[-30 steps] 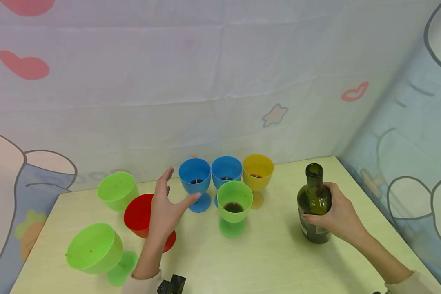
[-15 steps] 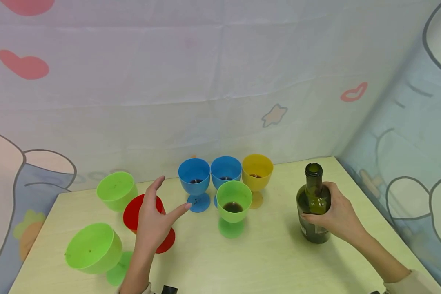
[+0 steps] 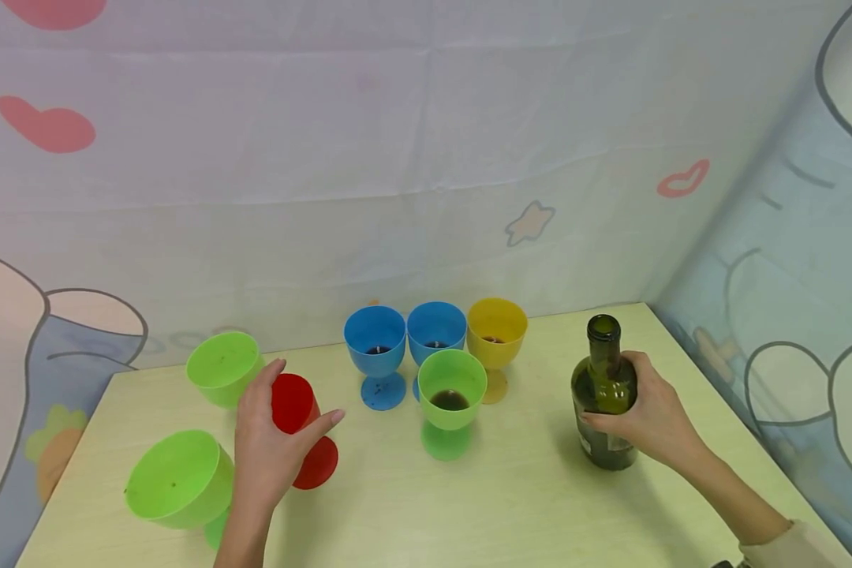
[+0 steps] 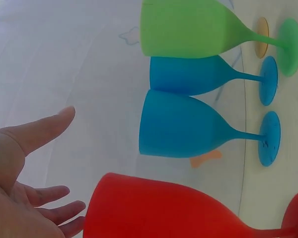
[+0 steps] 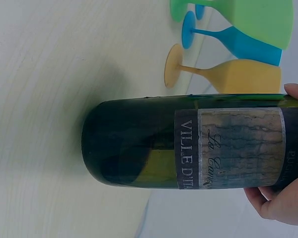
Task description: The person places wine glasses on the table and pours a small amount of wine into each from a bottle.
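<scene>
The right hand [image 3: 652, 420] holds a dark green bottle [image 3: 599, 386], thumb on one side and fingers round the other; its label [image 5: 238, 148] has big letters, "VILLE D'ITA", before they run round the side, and curly ones that start "La Cam"; some small words by the hand are too dim to read; the bottle is at the right side of the table [image 3: 525, 505], near the slanting right edge; a wide strip of tabletop lies between it and the middle green cup [image 3: 449, 421], and more tabletop lies in front; the back edge runs along the wall cloth [image 3: 291, 237], with two blue cups [image 3: 378, 365] and a yellow cup [image 3: 500, 363] in a row near it; dark drink shows in these three and in the middle green cup; the bottle stands up tall, its long way going up and down and its mouth to the top; I cannot tell if its bottom touches the table; the left hand [image 3: 270, 442] is spread, thumb well apart from the fingers, just beside the red cup [image 3: 293, 404]; I cannot tell if they touch; that cup stands with its mouth up; two more green cups [image 3: 184, 505] stand to its left.
</scene>
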`<state>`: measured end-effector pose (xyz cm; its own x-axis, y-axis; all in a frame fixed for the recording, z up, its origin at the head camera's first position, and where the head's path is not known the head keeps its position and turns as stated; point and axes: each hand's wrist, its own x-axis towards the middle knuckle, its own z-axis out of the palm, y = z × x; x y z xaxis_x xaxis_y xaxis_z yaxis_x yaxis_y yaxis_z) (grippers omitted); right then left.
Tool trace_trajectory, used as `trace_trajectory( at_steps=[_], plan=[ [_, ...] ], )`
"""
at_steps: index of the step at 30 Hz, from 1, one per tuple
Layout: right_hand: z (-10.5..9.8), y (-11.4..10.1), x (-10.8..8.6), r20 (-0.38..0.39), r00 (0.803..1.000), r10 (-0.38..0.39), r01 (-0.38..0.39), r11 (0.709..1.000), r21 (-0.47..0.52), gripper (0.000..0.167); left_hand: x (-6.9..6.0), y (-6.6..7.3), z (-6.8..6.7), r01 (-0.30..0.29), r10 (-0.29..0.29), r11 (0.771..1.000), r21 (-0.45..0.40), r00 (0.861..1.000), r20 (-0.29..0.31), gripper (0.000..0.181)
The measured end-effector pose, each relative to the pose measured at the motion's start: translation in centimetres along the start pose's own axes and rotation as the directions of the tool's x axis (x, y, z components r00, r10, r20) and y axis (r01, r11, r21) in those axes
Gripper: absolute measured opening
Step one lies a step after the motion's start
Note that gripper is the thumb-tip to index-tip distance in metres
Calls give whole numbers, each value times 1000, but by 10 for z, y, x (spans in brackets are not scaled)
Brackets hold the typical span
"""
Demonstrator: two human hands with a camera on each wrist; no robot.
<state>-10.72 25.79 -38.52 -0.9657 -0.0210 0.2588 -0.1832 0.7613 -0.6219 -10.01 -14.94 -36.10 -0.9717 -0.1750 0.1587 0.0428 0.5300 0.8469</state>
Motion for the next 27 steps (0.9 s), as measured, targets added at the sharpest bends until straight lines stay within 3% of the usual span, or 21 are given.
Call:
trace_trajectory(
  at_steps=[7, 15, 27],
  plan=[
    [0, 0, 0, 2, 1000, 3, -3, 1000, 9, 82, 0, -10, -2, -11, 12, 999, 35, 999, -37, 84],
    [0, 1, -1, -1, 1000, 5, -5, 1000, 9, 84, 3, -24, -2, 25, -21, 997, 73, 998, -60, 86],
    [0, 1, -1, -3, 1000, 2, -2, 1000, 13, 84, 5, -37, 0, 43, -43, 999, -10, 994, -96, 88]
  ],
)
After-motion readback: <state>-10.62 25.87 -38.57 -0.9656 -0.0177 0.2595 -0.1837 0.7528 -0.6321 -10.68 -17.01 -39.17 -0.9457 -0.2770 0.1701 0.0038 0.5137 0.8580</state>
